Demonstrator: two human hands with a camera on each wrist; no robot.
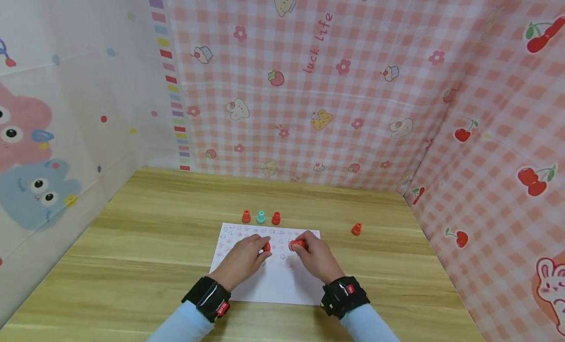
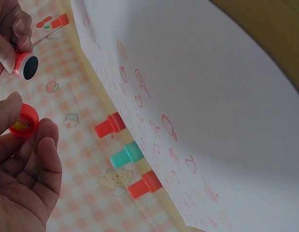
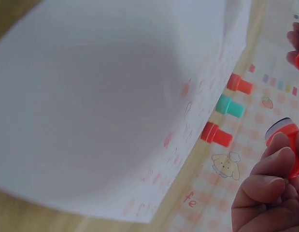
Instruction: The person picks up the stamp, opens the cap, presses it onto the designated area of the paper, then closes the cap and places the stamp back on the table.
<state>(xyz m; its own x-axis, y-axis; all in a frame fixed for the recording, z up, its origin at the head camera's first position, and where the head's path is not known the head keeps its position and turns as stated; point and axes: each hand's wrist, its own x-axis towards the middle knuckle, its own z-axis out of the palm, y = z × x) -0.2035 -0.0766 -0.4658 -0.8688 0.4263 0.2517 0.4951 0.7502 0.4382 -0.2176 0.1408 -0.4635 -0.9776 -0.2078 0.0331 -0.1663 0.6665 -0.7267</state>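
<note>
In the head view, a sheet of paper (image 1: 273,288) with small red and pink prints lies on the wooden table (image 1: 154,244), and both hands are above it. The left hand (image 1: 242,257), at about nine o'clock of the sheet, has its thumb and fingers closed around a red cap (image 1: 267,247). The right hand (image 1: 317,257), at about two o'clock, pinches a red stamp (image 1: 296,245); the hands are apart from each other. At twelve o'clock, just beyond the far edge of the sheet, three more stamps (image 1: 261,218) stand in a row: red, teal and red. One single stamp (image 1: 356,229) stands well apart from them, at two o'clock of the sheet. In the left wrist view, the left hand is at eight o'clock and its cap shows an open end with something yellow inside; at ten o'clock the right hand grips the stamp, whose dark round face is visible. In the right wrist view, the right hand is at four o'clock, with the fingers curled on the stamp, and the left hand, partly cut off, is at two o'clock.
</note>
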